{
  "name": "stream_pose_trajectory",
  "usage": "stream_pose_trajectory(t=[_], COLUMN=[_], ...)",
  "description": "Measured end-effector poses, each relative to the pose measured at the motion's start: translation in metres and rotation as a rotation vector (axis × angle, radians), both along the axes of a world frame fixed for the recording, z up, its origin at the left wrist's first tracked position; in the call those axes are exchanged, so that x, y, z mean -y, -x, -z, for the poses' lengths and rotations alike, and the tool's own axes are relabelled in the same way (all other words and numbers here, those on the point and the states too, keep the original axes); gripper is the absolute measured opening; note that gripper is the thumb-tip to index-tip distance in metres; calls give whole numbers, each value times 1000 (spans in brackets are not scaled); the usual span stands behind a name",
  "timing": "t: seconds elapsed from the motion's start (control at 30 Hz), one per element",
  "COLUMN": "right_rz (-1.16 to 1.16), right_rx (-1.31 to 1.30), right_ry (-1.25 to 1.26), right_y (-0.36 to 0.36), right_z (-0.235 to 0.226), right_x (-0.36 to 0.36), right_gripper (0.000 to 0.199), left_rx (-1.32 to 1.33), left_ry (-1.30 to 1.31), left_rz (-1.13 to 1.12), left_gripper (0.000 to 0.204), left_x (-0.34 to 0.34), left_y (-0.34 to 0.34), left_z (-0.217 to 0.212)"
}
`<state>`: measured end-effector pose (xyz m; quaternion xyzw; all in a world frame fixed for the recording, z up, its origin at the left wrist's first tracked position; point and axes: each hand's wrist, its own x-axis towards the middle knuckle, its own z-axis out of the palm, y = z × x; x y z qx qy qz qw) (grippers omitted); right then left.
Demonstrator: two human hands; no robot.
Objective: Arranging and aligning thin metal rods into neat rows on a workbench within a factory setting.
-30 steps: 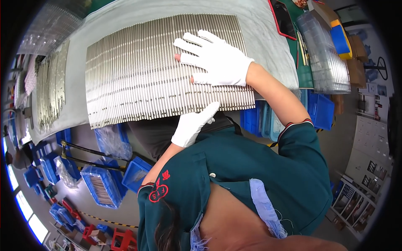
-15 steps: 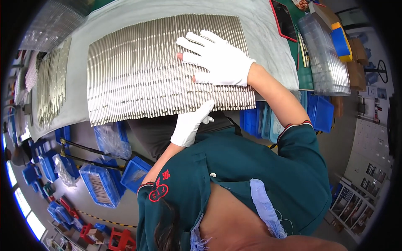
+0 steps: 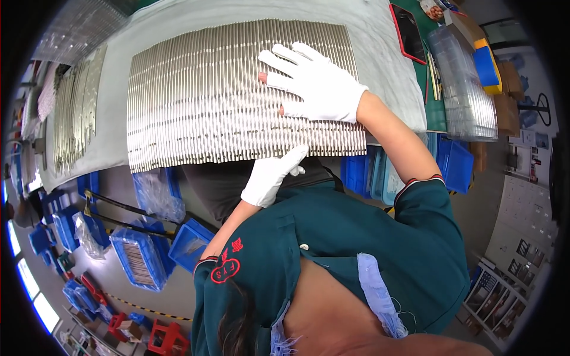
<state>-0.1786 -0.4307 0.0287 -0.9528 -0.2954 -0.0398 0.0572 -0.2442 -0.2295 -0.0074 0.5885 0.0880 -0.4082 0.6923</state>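
Note:
A wide row of thin silvery metal strips (image 3: 196, 101) lies side by side on the pale cloth of the table. Small dark marks run across them in lines. My right hand (image 3: 323, 89), in a white glove with two bare fingertips, rests flat on the right part of the row, fingers spread. At the row's near edge is my left hand (image 3: 264, 178), also white-gloved. Its thumb lies over the strip ends while the other fingers curl below them, partly hidden.
More metal strips (image 3: 77, 107) lie at the table's left end. Back right are a red-edged phone (image 3: 408, 32), clear plastic trays (image 3: 466, 89) and a blue-yellow object (image 3: 487, 65). Blue bins (image 3: 139, 258) stand on the floor left, with another blue bin (image 3: 454, 163) right of me.
The view has shifted slightly, so the table things sit a little further right. Both hands keep their places on the strips.

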Motion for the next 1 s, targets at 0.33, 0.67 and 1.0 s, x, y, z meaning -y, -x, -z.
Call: stream_pose_trajectory(t=[0.33, 0.67, 1.0], right_rz=[-12, -137, -300], right_rx=[-11, -72, -209], right_ry=[4, -87, -476], right_y=[-1, 22, 67], right_z=[-2, -12, -22], right_x=[-2, -18, -47], right_gripper=[61, 58, 54], left_rx=[-137, 128, 125], left_ry=[81, 102, 51], left_rz=[7, 165, 333], left_gripper=[21, 23, 37], left_x=[1, -2, -47], left_y=[0, -6, 12], left_z=[2, 0, 52])
